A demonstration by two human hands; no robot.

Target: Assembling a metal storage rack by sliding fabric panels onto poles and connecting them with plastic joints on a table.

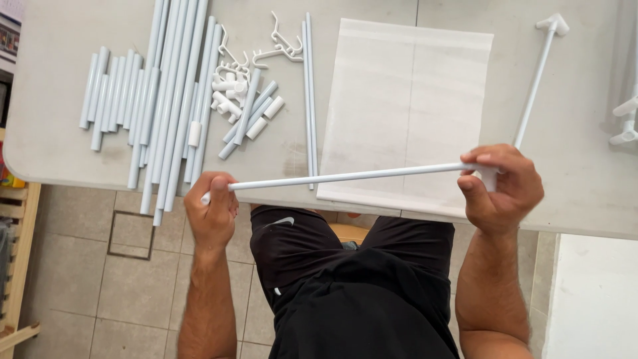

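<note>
A long white tube [345, 176] lies level above the table's front edge, held at both ends. My left hand [211, 209] grips its left end. My right hand [502, 186] closes around the right end, where a white plastic connector [490, 178] sits on the tube. Another white tube with a connector on its far end [537, 76] runs away from my right hand across the table.
On the light grey table [60, 153] lie several long white tubes [173, 100], several short tubes [113, 93], a heap of small white connectors and hooks [242, 90], two thin rods [309, 100] and a folded white fabric sheet [402, 110]. A wooden rack [16, 266] stands at the left on the tiled floor.
</note>
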